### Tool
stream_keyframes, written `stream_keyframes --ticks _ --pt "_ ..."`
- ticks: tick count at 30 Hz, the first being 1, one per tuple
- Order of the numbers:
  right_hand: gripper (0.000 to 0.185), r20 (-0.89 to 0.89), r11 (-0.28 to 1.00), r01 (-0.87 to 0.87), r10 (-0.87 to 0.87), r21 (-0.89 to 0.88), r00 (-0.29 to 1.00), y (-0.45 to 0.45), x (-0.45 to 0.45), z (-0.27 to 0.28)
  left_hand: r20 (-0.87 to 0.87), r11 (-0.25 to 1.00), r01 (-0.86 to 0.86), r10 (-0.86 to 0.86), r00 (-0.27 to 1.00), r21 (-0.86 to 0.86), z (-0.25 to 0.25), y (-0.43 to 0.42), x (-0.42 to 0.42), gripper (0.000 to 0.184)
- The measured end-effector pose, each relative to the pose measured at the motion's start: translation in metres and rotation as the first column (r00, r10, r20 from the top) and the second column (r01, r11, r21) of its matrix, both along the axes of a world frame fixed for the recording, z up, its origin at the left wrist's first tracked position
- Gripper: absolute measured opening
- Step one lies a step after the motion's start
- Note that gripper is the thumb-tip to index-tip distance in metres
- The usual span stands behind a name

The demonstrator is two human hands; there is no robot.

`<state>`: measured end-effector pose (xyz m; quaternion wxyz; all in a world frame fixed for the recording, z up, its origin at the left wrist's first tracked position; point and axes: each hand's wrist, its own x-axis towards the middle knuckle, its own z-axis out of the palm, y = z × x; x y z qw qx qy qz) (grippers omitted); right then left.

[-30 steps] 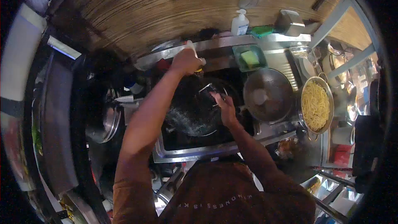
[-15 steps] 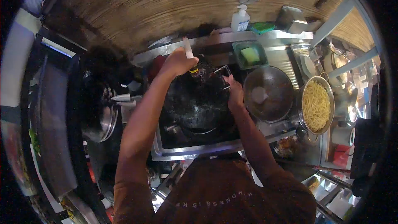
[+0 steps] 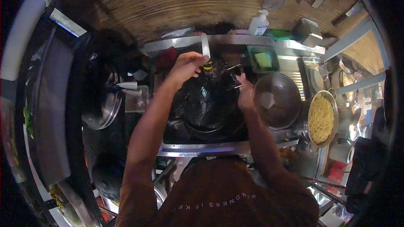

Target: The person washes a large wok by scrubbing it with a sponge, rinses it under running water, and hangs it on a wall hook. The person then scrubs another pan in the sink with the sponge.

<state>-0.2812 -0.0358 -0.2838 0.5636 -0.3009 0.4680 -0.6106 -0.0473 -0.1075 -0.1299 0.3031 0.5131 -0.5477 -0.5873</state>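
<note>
White-handled tool [image 3: 205, 47] is clamped in the left hand's [image 3: 186, 68] grip above the dark wok [image 3: 205, 111]; the right hand [image 3: 246, 94] grips a metal handle [image 3: 234, 67].

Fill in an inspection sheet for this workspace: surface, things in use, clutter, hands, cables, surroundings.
Surface: dark stove with a metal edge; spills can't be judged.
Things in use: dark pan before the person; white handle-like item, yellow-banded below; bent metal piece.
Clutter: second pan, noodles, pale block in a green container, pump bottle.
Hands: left hand grips the white item; right hand at the metal piece, grip unclear.
Cables: nothing seen for certain.
Surroundings: wood-grain panel behind; spatula at upper right.
</note>
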Motion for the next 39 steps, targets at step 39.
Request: stream_keyframes --ticks 39 --pt "0.022 -0.549 0.908 -0.297 0.094 -0.295 0.83 0.081 0.186 0.18 0.604 0.864 -0.138 0.444 0.662 -0.484 0.123 0.14 0.042 0.038"
